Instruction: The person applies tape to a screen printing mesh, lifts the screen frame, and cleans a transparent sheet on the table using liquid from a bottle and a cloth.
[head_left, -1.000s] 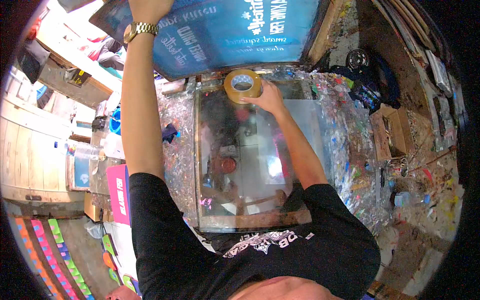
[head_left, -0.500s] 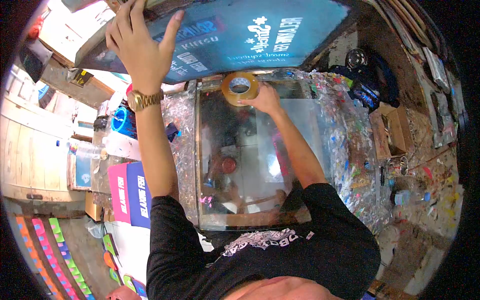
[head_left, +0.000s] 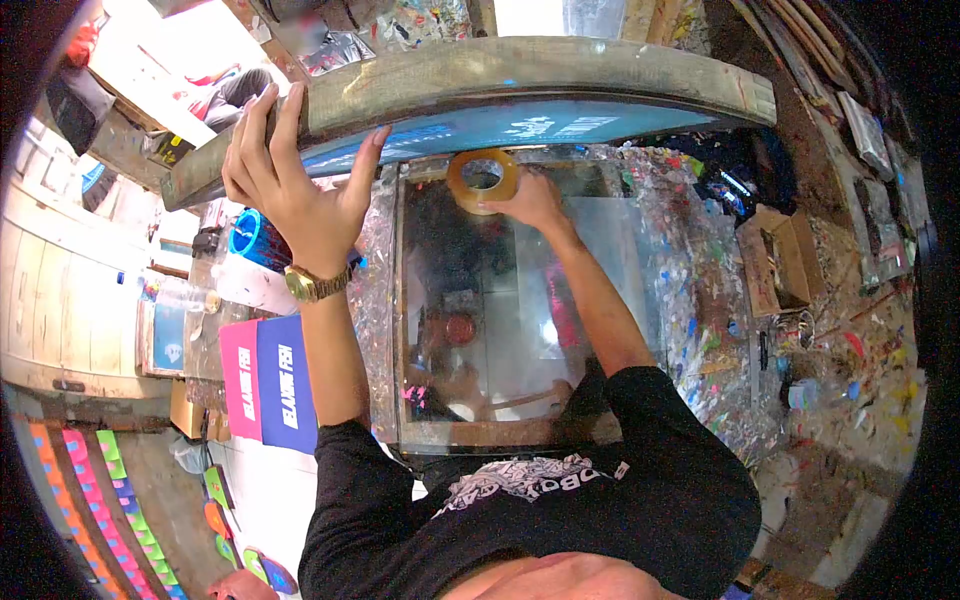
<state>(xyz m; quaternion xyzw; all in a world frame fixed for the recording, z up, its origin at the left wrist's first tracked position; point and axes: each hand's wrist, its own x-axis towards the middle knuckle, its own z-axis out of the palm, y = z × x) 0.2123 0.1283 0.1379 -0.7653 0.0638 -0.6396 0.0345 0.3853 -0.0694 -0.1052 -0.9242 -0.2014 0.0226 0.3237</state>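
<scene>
We take the dark-bordered, rectangular glass panel (head_left: 510, 385) in front of the wearer as landmark. At its far edge we note an amber, ring-shaped roll of tape (head_left: 470, 202), its flat face and hole turned up toward us; whether it rests on the glass or is held just above, we cannot tell. The right hand (head_left: 533, 203) has it by the outer rim, thumb at the near side, fingers partly hidden. We judge this side grip leaves the roll's far side free, close to the frame.

Beyond and above the glass panel's far edge stands a heavy, weathered wooden frame (head_left: 545, 68) carrying a blue screen (head_left: 460, 138) with white lettering. It is tilted up, lettered face toward the glass; we suppose the tilt gives the roll clearance.

The left hand (head_left: 300, 190), beyond the glass panel's far left corner, is spread wide, thumb well apart from the fingers, with nothing in its grasp. It overlaps the frame's left end, probably to steady it; actual contact is not certain.

Right of the glass panel, we record a paint-flecked tabletop (head_left: 700, 310); to its left, a blue lettered panel (head_left: 288, 385) beside a pink one (head_left: 240, 385).
</scene>
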